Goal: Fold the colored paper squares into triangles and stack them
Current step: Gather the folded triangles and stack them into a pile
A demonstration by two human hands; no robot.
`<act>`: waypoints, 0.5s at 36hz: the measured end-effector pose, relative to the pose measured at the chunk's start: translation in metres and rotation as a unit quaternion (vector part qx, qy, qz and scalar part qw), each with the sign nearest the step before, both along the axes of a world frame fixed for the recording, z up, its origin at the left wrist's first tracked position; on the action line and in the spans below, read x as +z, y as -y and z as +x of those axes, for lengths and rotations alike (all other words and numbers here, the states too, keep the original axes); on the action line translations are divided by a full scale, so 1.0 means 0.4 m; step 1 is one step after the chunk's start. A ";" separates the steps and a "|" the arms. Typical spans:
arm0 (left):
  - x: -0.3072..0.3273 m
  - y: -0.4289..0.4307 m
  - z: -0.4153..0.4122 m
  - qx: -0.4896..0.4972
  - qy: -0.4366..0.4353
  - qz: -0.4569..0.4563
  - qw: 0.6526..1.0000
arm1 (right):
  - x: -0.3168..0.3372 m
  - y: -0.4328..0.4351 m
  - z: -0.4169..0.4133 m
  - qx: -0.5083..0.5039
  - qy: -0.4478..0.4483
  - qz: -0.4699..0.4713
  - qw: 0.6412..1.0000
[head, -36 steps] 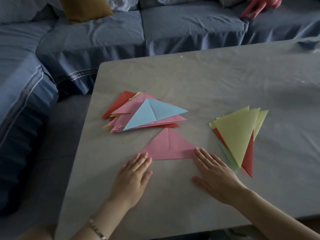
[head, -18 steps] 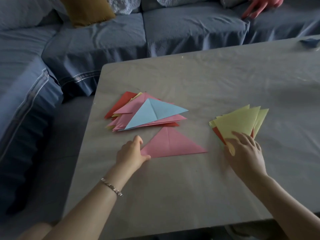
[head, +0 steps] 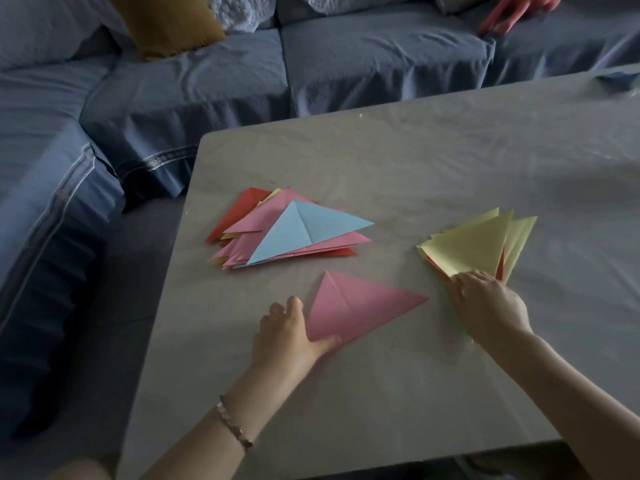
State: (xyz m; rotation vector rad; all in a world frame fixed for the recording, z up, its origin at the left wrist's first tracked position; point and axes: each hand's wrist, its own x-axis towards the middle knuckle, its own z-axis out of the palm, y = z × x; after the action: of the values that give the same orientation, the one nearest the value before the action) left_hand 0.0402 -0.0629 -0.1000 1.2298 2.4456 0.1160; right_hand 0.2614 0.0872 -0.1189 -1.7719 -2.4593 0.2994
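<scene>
A folded pink triangle (head: pixel 360 304) lies on the grey table (head: pixel 415 161) in front of me. My left hand (head: pixel 291 334) pinches its near left corner, thumb on top. Behind it sits a stack of folded triangles (head: pixel 287 233) in red, pink and yellow, with a light blue one on top. To the right lies a second pile of papers (head: pixel 478 245), yellow on top with red underneath. My right hand (head: pixel 488 304) grips that pile's near end, fingers curled on the top yellow sheet.
A blue sofa (head: pixel 214 84) wraps round the table's far and left sides, with a mustard cushion (head: pixel 166 22) on it. A pink object (head: pixel 516 8) lies on the sofa at the far right. The table's left edge drops to the floor.
My left hand has taken the pink triangle's corner and turned it anticlockwise. My right hand left the triangle, moved right and took hold of the yellow pile's near end.
</scene>
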 end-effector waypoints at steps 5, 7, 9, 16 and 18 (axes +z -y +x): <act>-0.021 -0.001 0.033 0.008 -0.005 -0.030 1.000 | 0.009 0.009 -0.005 0.014 0.012 -0.028 0.999; -0.027 -0.004 0.027 0.031 0.037 -0.020 0.999 | 0.012 0.008 -0.004 0.010 0.013 -0.034 0.999; -0.034 -0.004 0.021 0.051 0.072 -0.004 0.996 | 0.019 0.010 -0.002 0.004 0.006 -0.040 0.999; -0.037 0.005 0.024 0.009 0.072 0.081 0.994 | 0.029 0.029 0.008 -0.051 -0.040 -0.013 0.998; -0.021 0.003 0.023 -0.003 0.073 0.122 0.990 | 0.032 0.035 0.007 -0.055 -0.051 0.001 0.997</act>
State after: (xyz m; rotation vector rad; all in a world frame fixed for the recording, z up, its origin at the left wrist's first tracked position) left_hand 0.0496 -0.0639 -0.1085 1.2784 2.3515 0.4993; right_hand 0.2644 0.0730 -0.1059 -1.8357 -2.2828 0.3671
